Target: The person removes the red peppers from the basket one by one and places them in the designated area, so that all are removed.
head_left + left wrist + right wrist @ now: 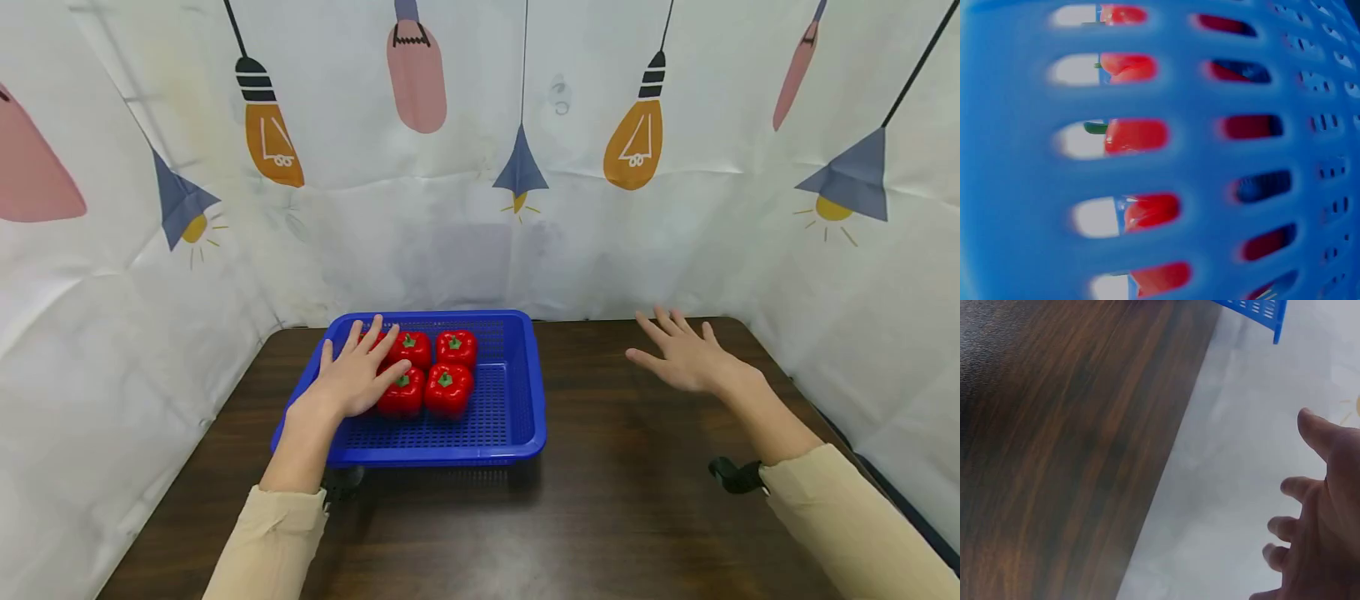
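A blue plastic basket [491,454] with slotted walls holds several glossy red bell peppers [448,390] with green stems, grouped toward its left and middle. Over the basket's left part spreads my left hand [348,379], fingers straight and apart, partly covering the peppers there; whether it touches any I cannot tell. The left wrist view is filled by the basket's slotted wall [1016,156], with red peppers [1138,135] showing through the slots. Off to the right, my right hand [686,354] is held above the table with its fingers spread and nothing in it.
The dark wood-grain table [615,517] carries the basket left of centre. White fabric [465,258] printed with lamps and bulbs encloses the back and both sides. A dark strap [737,475] hangs by my right wrist.
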`<action>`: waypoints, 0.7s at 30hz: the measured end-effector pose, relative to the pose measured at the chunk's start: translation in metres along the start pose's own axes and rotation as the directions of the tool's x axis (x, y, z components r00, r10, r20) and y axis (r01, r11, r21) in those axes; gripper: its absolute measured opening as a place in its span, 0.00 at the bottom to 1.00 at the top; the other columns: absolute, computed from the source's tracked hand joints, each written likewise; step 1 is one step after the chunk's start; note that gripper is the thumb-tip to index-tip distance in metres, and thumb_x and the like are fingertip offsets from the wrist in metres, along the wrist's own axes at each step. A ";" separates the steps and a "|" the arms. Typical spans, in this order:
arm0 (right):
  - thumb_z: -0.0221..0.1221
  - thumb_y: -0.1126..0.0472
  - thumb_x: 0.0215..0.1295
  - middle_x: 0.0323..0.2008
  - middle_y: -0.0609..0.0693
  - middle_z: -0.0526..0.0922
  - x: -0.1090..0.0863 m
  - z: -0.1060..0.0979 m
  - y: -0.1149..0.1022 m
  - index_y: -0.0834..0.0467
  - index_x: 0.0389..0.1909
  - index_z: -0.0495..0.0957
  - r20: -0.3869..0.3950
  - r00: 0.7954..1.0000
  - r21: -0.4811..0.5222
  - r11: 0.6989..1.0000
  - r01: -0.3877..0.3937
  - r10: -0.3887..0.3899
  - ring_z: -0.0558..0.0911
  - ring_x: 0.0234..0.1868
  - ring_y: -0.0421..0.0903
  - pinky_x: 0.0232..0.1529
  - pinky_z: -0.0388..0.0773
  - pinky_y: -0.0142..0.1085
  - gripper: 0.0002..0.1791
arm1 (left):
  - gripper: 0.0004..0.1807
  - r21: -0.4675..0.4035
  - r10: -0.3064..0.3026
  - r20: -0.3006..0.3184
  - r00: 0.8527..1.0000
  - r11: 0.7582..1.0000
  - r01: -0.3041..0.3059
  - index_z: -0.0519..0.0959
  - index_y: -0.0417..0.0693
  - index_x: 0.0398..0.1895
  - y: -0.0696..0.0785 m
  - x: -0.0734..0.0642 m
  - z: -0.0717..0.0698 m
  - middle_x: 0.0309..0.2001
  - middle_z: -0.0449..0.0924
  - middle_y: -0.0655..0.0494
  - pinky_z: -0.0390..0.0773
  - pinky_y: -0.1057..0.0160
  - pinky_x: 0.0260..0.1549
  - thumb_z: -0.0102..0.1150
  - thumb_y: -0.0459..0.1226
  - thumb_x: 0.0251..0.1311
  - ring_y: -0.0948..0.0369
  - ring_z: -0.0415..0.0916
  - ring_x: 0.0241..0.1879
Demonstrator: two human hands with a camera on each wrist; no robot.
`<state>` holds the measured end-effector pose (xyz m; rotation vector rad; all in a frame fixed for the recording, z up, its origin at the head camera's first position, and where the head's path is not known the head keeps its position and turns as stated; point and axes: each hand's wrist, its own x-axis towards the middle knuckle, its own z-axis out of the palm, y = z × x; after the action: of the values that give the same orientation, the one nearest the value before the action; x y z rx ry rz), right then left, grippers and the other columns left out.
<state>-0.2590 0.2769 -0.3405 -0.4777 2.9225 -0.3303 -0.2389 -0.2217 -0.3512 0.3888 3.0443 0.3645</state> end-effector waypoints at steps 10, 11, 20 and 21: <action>0.42 0.33 0.79 0.80 0.68 0.39 0.008 -0.008 -0.019 0.59 0.83 0.46 -0.040 0.995 -0.026 0.996 0.087 -0.088 0.39 0.79 0.68 0.69 0.36 0.72 0.45 | 0.43 0.002 0.032 -0.023 0.999 0.999 -0.032 0.47 0.49 0.84 0.001 -0.005 -0.007 0.83 0.34 0.43 0.25 0.26 0.66 0.40 0.62 0.76 0.37 0.27 0.79; 0.42 0.33 0.79 0.80 0.68 0.41 0.009 -0.008 -0.021 0.59 0.83 0.47 -0.052 0.993 -0.029 0.994 0.101 -0.103 0.40 0.79 0.68 0.69 0.39 0.71 0.45 | 0.43 0.001 0.034 -0.026 0.999 0.999 -0.034 0.48 0.49 0.84 0.001 -0.006 -0.007 0.83 0.34 0.43 0.26 0.26 0.66 0.40 0.62 0.76 0.37 0.27 0.79; 0.56 0.48 0.78 0.69 0.64 0.71 0.027 -0.004 -0.050 0.63 0.74 0.67 -0.189 0.944 -0.041 0.963 0.267 -0.270 0.69 0.70 0.63 0.65 0.67 0.59 0.32 | 0.42 -0.015 0.053 -0.070 0.996 0.998 -0.054 0.55 0.48 0.82 -0.006 -0.022 -0.007 0.82 0.38 0.42 0.33 0.24 0.66 0.44 0.61 0.75 0.36 0.34 0.79; 0.58 0.50 0.77 0.67 0.63 0.74 0.030 -0.003 -0.054 0.64 0.72 0.69 -0.206 0.934 -0.049 0.956 0.288 -0.292 0.72 0.68 0.62 0.64 0.68 0.58 0.31 | 0.42 -0.022 0.058 -0.075 0.995 0.998 -0.060 0.55 0.48 0.82 -0.007 -0.025 -0.006 0.82 0.39 0.42 0.33 0.24 0.66 0.44 0.61 0.75 0.36 0.35 0.79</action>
<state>-0.2713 0.2177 -0.3281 -0.9372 3.0578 -0.4152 -0.2172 -0.2356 -0.3460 0.4749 3.1030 0.4279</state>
